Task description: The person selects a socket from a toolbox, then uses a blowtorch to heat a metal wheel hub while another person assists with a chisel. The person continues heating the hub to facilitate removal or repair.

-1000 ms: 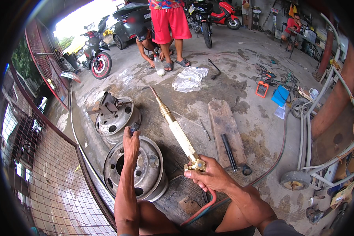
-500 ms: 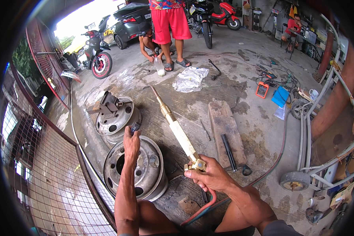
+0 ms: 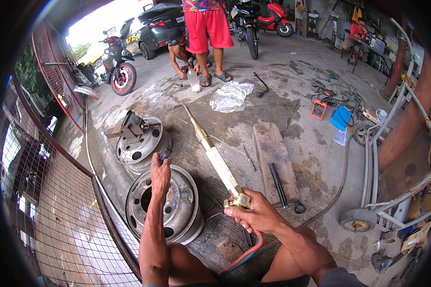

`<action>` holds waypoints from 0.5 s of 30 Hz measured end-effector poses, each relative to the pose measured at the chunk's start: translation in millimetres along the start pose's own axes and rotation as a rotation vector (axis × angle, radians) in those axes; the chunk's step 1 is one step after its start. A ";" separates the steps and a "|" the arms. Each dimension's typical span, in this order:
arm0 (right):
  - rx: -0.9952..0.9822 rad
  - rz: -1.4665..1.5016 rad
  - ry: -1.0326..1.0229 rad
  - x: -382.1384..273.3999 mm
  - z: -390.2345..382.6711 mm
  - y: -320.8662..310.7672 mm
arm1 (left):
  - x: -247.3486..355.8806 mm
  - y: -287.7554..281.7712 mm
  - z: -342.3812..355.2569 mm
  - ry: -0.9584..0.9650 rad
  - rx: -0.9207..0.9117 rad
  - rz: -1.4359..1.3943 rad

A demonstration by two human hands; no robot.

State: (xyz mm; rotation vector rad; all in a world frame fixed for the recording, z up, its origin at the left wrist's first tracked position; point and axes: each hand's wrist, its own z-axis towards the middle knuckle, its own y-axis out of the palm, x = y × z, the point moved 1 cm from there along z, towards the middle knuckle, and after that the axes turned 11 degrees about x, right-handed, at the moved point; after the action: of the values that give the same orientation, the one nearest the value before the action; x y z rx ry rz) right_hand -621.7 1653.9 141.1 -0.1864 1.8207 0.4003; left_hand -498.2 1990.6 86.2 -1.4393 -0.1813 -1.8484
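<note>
My right hand (image 3: 256, 213) is closed around the valve end of a brass gas torch (image 3: 220, 165). The torch slants up and away to the left, and its bent tip shows no visible flame. A red and a blue hose (image 3: 244, 258) run down from its back end. In my left hand (image 3: 160, 173) is a small dark object (image 3: 165, 154), gripped at the fingertips; its kind is too small to make out. That hand is over the far edge of the nearer steel wheel rim (image 3: 184, 203). Beyond it, a metal block (image 3: 133, 123) rests on a second wheel rim (image 3: 124, 153).
A wooden plank (image 3: 268, 143) with a black tube (image 3: 278, 185) lies right of the torch. White cloth (image 3: 231, 95) lies farther off, near a crouching person (image 3: 179, 50) and a standing person in red shorts (image 3: 208, 31). Mesh fencing (image 3: 57, 205) borders the left; a wheeled cart (image 3: 359, 220) stands right.
My hands and the torch stay nearly still. In the background, the crouching person's head and arms have shifted slightly.
</note>
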 end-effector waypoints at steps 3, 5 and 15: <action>-0.001 -0.003 0.004 -1.4 -0.8 1.5 | -0.5 -1.8 0.1 0.003 0.003 0.017; 0.000 -0.006 0.002 -0.2 -0.4 1.4 | -1.4 -0.9 1.8 0.005 -0.002 0.017; -0.006 -0.008 -0.001 1.3 0.4 0.5 | -6.7 1.3 1.7 -0.040 -0.009 -0.037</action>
State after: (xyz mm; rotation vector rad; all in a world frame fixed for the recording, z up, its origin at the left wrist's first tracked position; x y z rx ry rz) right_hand -621.9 1654.6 139.8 -0.1980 1.8177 0.4000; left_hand -495.6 1993.8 80.5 -1.4895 -0.2209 -1.8530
